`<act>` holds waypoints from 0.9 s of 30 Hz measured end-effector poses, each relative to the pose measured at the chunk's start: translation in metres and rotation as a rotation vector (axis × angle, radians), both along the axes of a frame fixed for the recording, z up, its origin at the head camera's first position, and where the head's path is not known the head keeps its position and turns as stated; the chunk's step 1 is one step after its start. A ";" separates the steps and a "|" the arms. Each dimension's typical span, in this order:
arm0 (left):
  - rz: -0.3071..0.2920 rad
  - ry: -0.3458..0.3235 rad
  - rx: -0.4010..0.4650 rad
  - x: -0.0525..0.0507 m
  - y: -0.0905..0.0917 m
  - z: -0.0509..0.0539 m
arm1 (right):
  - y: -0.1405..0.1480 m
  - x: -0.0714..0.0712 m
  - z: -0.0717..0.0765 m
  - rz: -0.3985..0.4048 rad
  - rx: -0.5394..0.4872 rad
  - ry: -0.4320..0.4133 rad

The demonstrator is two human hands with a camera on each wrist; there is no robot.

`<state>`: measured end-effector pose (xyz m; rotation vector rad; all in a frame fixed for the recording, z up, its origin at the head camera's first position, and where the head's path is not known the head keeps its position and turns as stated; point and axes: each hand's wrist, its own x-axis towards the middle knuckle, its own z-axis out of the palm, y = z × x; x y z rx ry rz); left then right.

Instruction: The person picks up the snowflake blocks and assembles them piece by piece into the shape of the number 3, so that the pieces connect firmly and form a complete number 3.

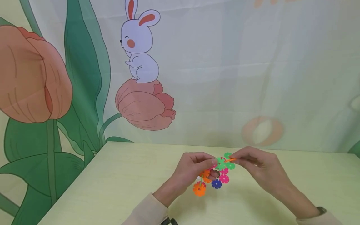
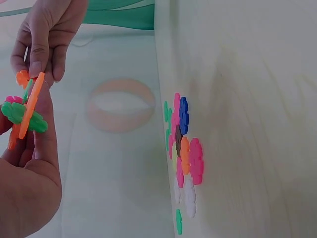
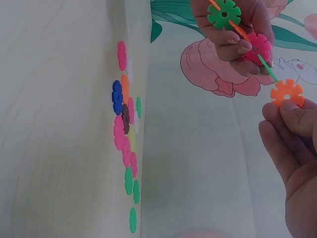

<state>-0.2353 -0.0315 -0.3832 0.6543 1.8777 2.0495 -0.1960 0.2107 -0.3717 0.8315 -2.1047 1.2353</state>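
In the head view my left hand [image 1: 194, 167] grips a chain of joined, notched plastic flower discs. The chain has a green disc [image 3: 224, 14] and a pink disc [image 3: 256, 48], with another green disc [image 3: 268, 68] edge-on past the pink one. Below the left hand hangs an orange disc [image 1: 199, 189]. My right hand [image 1: 262, 167] pinches an orange flower disc [image 3: 287, 93] between thumb and fingers, and its rim meets the edge-on green disc. How deeply their notches interlock is hard to tell. Parts of the chain are hidden behind the left fingers.
Several loose discs lie on the pale table [image 1: 112, 187] beneath the hands, among them a blue disc [image 1: 216, 183], a pink disc [image 1: 224, 178] and a brown disc [image 3: 126, 119]. White discs [image 2: 190, 197] lie there too. Behind the table hangs a printed cloth [image 1: 213, 78] with a rabbit and tulips.
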 end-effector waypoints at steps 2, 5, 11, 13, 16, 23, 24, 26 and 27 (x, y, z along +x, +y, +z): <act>0.000 0.003 -0.002 0.000 0.000 0.000 | 0.000 0.000 -0.001 0.011 -0.008 0.013; 0.003 -0.002 -0.005 -0.001 0.000 0.000 | 0.000 -0.001 -0.002 0.024 -0.016 0.029; 0.005 -0.002 -0.008 -0.002 0.000 -0.001 | 0.000 -0.002 0.000 0.036 0.000 0.057; 0.006 -0.004 -0.009 -0.001 0.000 0.000 | 0.000 -0.002 0.000 0.036 0.005 0.045; 0.010 -0.004 -0.010 -0.001 0.000 0.000 | 0.000 -0.002 0.001 0.037 0.007 0.026; 0.003 -0.005 -0.004 -0.001 0.000 0.001 | 0.001 -0.006 -0.004 0.042 0.002 0.102; 0.000 -0.001 -0.002 -0.001 0.000 0.001 | 0.001 -0.006 -0.005 0.044 0.004 0.110; -0.004 0.003 0.000 -0.001 0.000 0.001 | 0.001 -0.008 -0.006 0.056 0.002 0.123; -0.006 0.003 0.001 -0.001 0.000 0.002 | 0.001 -0.008 -0.007 0.063 0.002 0.128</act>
